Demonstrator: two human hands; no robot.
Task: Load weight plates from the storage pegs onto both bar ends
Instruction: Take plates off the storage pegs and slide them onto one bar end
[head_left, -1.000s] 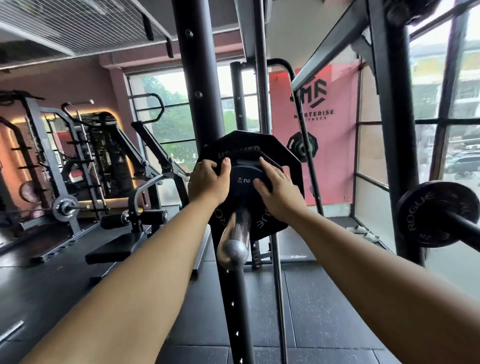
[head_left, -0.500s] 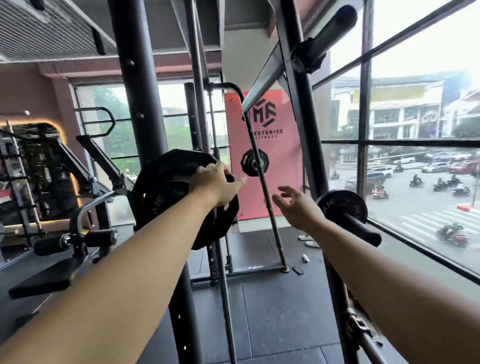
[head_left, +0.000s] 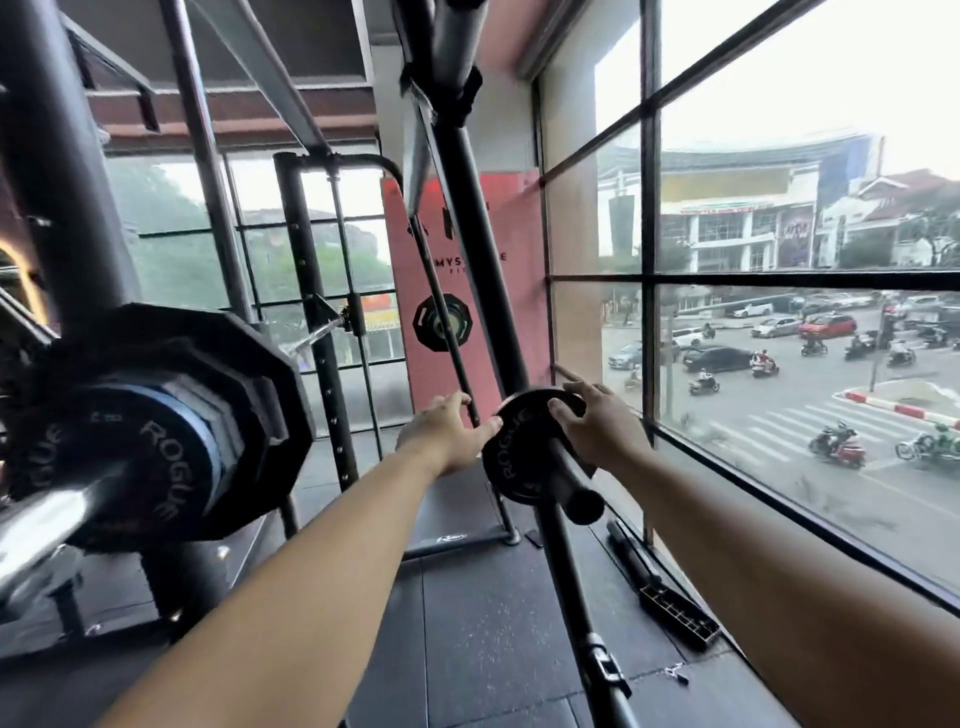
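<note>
— Several loaded plates (head_left: 156, 441) are sitting on the bar end (head_left: 36, 525), nearest at left. Where is the next one?
— Farther out, the small plate (head_left: 511, 462) is hanging upright on the storage peg (head_left: 571, 483). The right hand (head_left: 597, 428) is curling its fingers over the top rim. The left hand (head_left: 447, 436) is touching the opposite rim with its thumb; its grip is unclear.
— Handling?
— Judging: rigid, dense for its size, smooth-faced. Holding opposite rims and sliding straight along the peg looks surest.
— Change over the half second?
— The left hand was resting on the big loaded plate and the right was reaching, fingers spread. Both are now meeting at the small plate. Beyond, a pink banner (head_left: 410, 291) is hanging.
</note>
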